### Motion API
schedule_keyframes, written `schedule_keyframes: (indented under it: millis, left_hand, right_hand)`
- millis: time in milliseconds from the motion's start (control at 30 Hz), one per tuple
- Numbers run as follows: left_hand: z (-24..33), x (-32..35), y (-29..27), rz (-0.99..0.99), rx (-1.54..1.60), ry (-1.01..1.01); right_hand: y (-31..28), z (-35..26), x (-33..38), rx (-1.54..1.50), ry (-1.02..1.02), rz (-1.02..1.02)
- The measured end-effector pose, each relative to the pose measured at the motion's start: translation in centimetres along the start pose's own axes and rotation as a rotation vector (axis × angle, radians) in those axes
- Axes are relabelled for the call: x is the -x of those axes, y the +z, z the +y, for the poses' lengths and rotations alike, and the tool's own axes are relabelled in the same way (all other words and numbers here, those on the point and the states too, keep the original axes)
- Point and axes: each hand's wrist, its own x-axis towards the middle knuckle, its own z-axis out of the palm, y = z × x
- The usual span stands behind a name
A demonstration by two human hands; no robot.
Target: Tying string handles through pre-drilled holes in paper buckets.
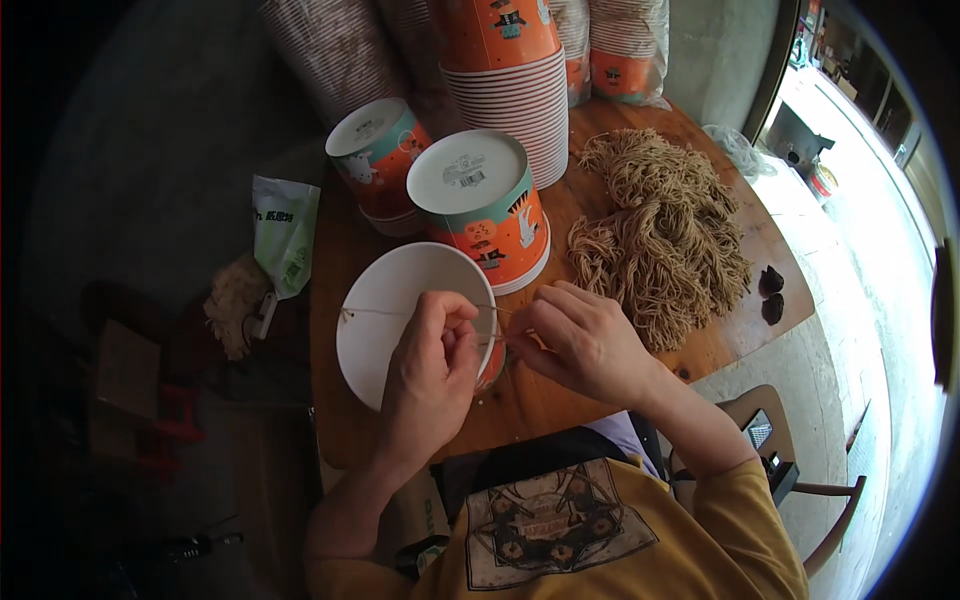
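A green-and-white plastic packet [285,235] lay at the table's left edge. Your left hand [432,365] pinched a thin tan string [400,311] stretched over the open white paper bowl [405,320]; your right hand [580,340] gripped its other end. A tangled tan string pile [660,235] lay rightward.

Green-and-white plastic pouch [285,233] at table's left edge. White round labelled bottoms on two upturned orange paper tubs [467,170] [369,126]. Plastic-wrapped cup stacks [628,45] at far edge.
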Motion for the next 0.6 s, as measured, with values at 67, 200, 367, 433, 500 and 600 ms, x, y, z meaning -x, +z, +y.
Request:
schedule_keyframes:
  millis: [67, 200, 367, 433, 500, 600]
  left_hand:
    - [-0.3, 0.0, 0.1, 0.028, -0.054, 0.007]
    - [-0.1, 0.0, -0.2, 0.041, -0.029, 0.051]
    - [-0.2, 2.5, -1.2, -0.022, -0.359, 0.139]
    - [-0.3, 3.5, -1.8, -0.062, -0.543, 0.226]
    - [0.3, 4.2, -2.2, -0.038, -0.571, 0.238]
    - [0.3, 4.9, -3.2, 0.009, -0.634, 0.277]
  right_hand:
    - [0.2, 0.4, 0.4, -0.052, 0.037, -0.023]
    - [-0.6, 0.9, 0.4, -0.342, 0.185, -0.114]
    - [-2.5, 0.6, -0.8, -0.7, 0.37, -0.155]
    - [-3.5, 0.0, -1.5, -0.796, 0.448, -0.216]
    - [-3.1, -0.2, -1.3, -0.75, 0.391, -0.183]
    - [-3.3, -1.8, -2.1, -0.754, 0.356, -0.239]
